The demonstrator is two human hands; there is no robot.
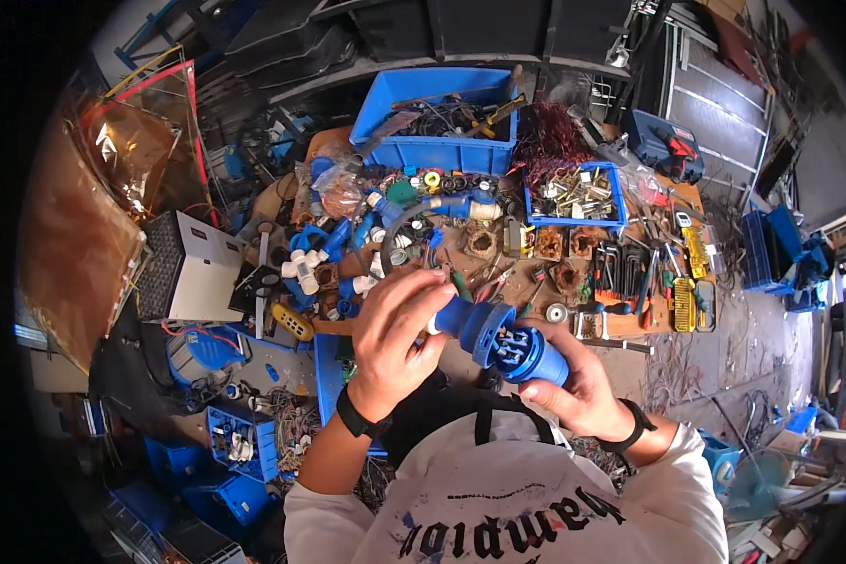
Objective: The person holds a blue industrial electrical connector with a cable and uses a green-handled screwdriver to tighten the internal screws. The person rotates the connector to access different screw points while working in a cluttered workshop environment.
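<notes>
My left hand (390, 343) is closed round the blue plug housing (479, 324), the sleeve-like rear part of an industrial plug. In my right hand (587, 381) is the blue plug body (543, 362), its open end turned toward the housing and showing metal terminals with wires inside. The two parts are tilted and almost meet, edge to edge; whether they touch I cannot tell. A dark cable (392, 235) curves up from beside my left hand. Both hands are over the near edge of the cluttered bench, in front of my body.
A large blue bin (432, 153) with tools stands at the back. Right of it is a small blue tray (578, 222) of metal pins. Hex keys (620, 273) and a yellow bit case (691, 303) lie right. White pipe fittings (303, 270) and a yellow meter (291, 321) lie left.
</notes>
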